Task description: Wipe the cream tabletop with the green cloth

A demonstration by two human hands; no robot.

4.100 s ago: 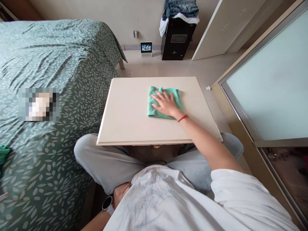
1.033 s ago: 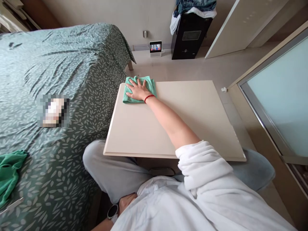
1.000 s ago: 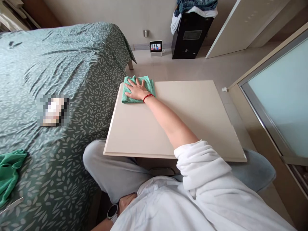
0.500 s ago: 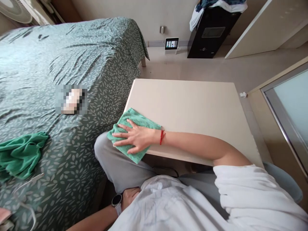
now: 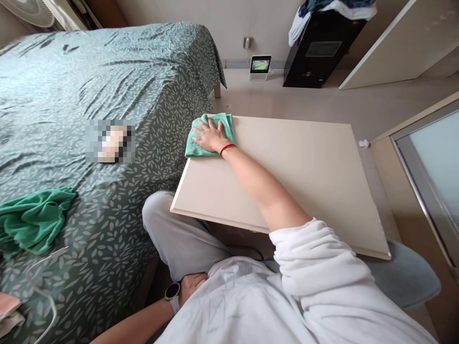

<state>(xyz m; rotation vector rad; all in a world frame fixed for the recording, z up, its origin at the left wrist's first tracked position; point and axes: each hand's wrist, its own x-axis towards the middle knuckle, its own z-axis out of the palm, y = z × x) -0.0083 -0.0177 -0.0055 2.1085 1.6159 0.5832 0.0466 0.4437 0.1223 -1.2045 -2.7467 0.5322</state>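
My right hand (image 5: 211, 136) lies flat with spread fingers on a folded green cloth (image 5: 229, 125). It presses the cloth onto the far left corner of a cream-coloured table (image 5: 297, 167). The cloth overhangs the table's left edge. A red string bracelet circles my right wrist. My left hand (image 5: 191, 286) rests low against my lap beside the white shirt, with a watch (image 5: 172, 291) on its wrist. The fingers of that hand are mostly hidden.
Left of the table stands a bed (image 5: 118, 205) with a leaf-patterned sheet. On it lie another green cloth (image 5: 38, 217), a white cable (image 5: 52, 306) and a blurred-out object (image 5: 114, 143). A small screen (image 5: 260, 67) and a black cabinet (image 5: 315, 52) stand by the wall.
My right hand has slid the green cloth from the table's near left corner up to its far left corner. My left hand stays in my lap. The picture on the screen differs.
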